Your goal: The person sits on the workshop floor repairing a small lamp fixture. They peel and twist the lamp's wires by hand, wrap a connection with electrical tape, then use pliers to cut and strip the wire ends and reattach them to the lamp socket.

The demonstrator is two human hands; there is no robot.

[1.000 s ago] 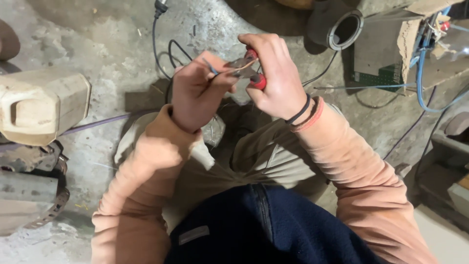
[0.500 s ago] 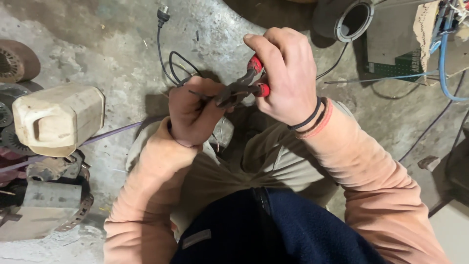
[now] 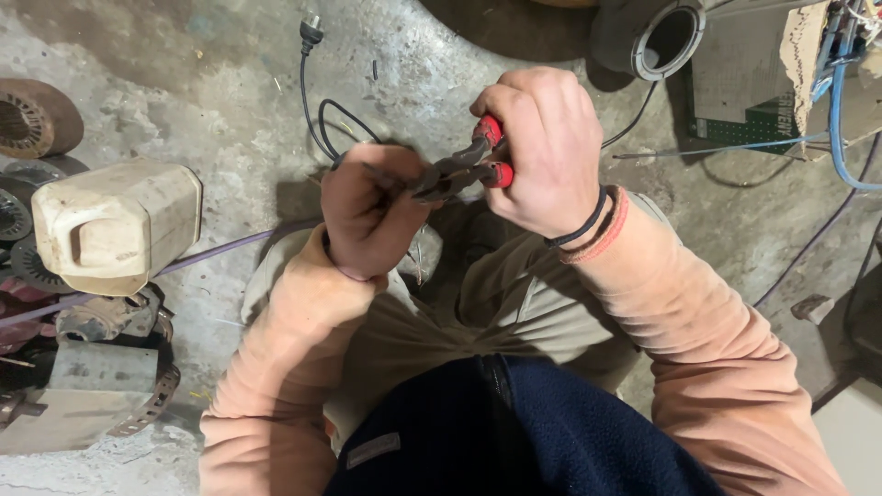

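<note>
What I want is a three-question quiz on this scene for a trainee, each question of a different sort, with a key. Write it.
1. True or false: the right hand grips the red-handled pliers.
2. Which thing stands on the concrete floor at the person's left side? A) a cream plastic jug B) a green bucket C) a folded ladder
3. Fill in: the nose of the pliers points toward the clenched ____ hand.

Key: 1 true; 2 A; 3 left. The left hand is closed into a fist, and what it holds is hidden.
</note>
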